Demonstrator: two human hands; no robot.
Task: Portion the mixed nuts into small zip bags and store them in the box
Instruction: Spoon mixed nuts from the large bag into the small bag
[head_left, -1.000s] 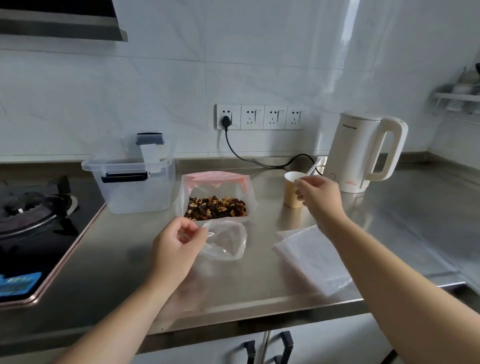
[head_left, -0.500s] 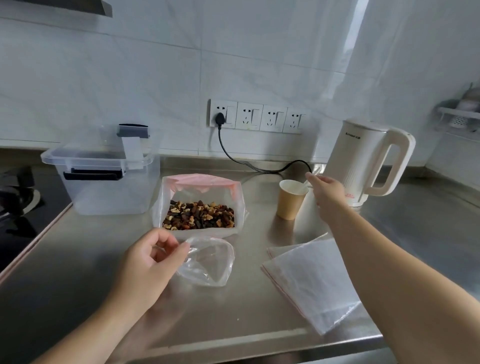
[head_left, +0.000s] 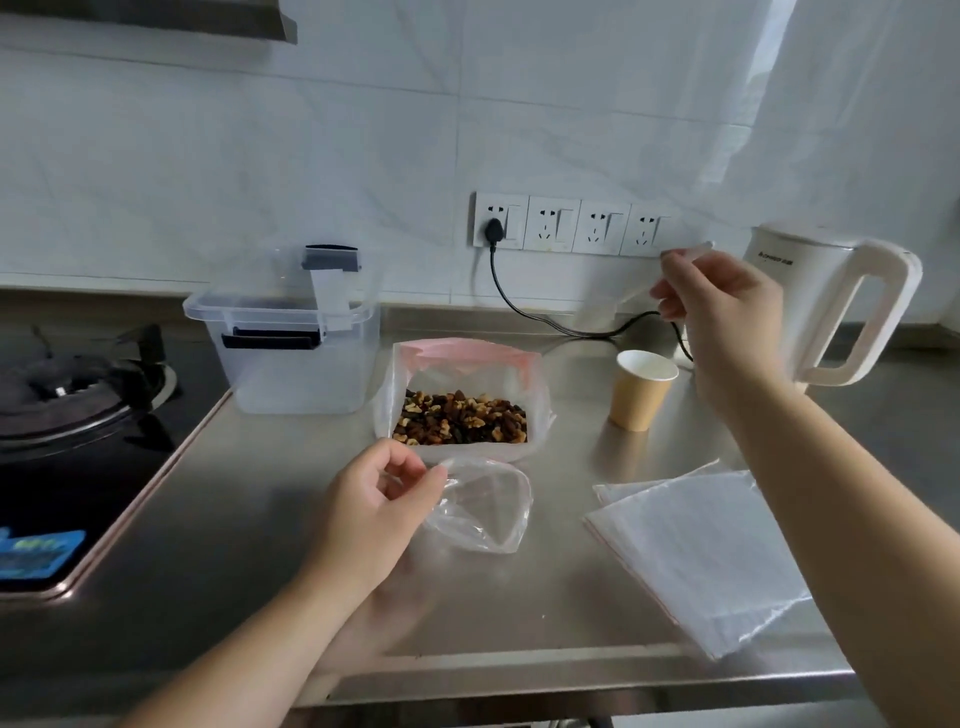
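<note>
Left hand (head_left: 371, 512) pinches the small zip bag (head_left: 480, 512) open; right hand (head_left: 719, 312) grips a clear spoon (head_left: 644, 291).

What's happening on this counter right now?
A person is portioning mixed nuts from a large open bag. The left hand pinches a small empty zip bag open on the steel counter. The right hand holds a clear spoon raised above the paper cup. The storage box looks empty.
</note>
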